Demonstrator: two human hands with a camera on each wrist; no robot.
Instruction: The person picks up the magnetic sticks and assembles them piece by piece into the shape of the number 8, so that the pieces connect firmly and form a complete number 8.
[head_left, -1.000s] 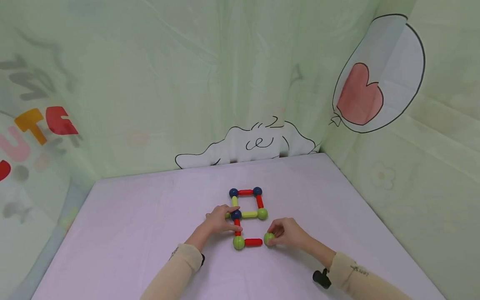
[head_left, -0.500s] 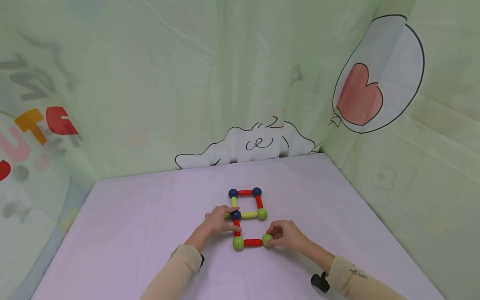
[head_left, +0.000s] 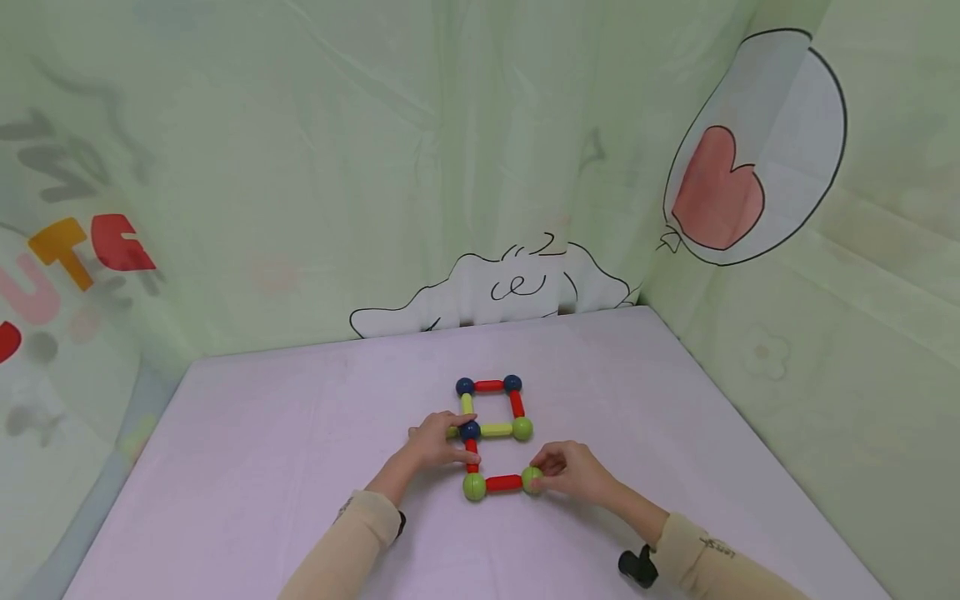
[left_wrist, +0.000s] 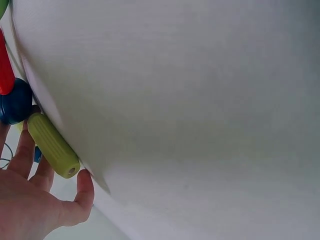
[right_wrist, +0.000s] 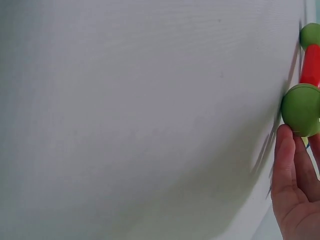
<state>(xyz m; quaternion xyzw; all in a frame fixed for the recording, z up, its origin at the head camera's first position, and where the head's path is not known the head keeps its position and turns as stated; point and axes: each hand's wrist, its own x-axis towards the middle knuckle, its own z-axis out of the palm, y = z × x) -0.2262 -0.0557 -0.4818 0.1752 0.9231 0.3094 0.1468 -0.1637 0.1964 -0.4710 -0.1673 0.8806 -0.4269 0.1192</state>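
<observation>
On the table lies a frame of magnetic building sticks and balls. Its upper square joins blue and green balls with red and yellow-green sticks. My left hand (head_left: 435,442) steadies the frame, with fingers at the middle blue ball (head_left: 470,431) and one digit on the red stick (head_left: 472,450) below it. Under that hand a yellow-green stick (left_wrist: 54,145) points outward, mostly hidden from the head view. My right hand (head_left: 577,473) pinches a green ball (head_left: 532,479), which touches the end of the lower red stick (head_left: 504,483). Another green ball (head_left: 474,487) sits at that stick's left end.
The table (head_left: 300,467) has a pale lilac cover. Light green curtains (head_left: 300,183) with printed drawings stand along its back and right. A black strap piece (head_left: 638,567) hangs by the right sleeve.
My right hand has moved left, bringing the green ball from a small gap into contact with the lower red stick. The frame has shifted very slightly left; my left hand keeps its place on it.
</observation>
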